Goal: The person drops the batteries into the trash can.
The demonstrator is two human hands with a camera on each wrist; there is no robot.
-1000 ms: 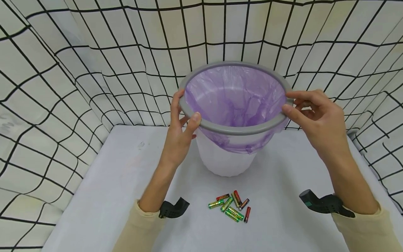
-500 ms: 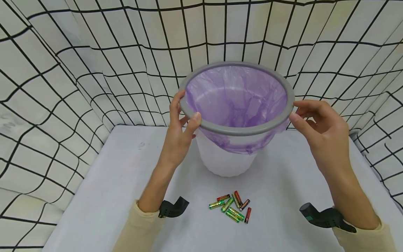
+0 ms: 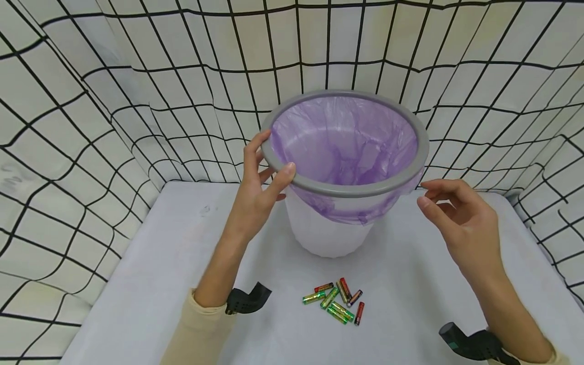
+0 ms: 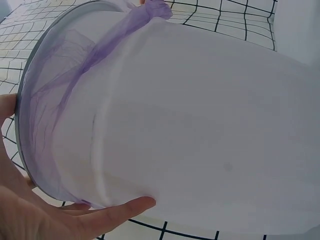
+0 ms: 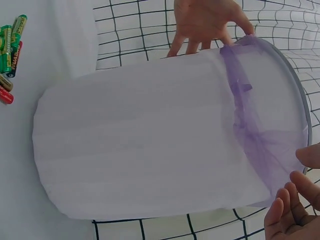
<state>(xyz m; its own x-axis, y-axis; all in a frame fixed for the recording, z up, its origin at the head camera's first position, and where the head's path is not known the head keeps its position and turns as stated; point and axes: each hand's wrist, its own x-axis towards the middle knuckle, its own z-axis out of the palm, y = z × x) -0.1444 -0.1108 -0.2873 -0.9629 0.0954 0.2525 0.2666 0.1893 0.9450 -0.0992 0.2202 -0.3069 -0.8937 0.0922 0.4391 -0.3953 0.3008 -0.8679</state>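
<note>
A white trash bin with a grey rim stands upright on the table. It is lined with a purple plastic bag, its edge folded down outside beneath the rim. My left hand holds the bin at the left of the rim, thumb over the front; the left wrist view shows a finger along the outer wall. My right hand, loosely curled with nothing in it, is just right of the bin, apart from it in the head view. Several batteries, green-gold and red, lie loose before the bin.
A white-covered table carries everything. White walls with black netting enclose the table at the back and both sides. Each wrist wears a black camera mount.
My right hand has let go of the bin's rim and moved down and slightly outward. My left hand keeps its hold, and the batteries lie as before.
</note>
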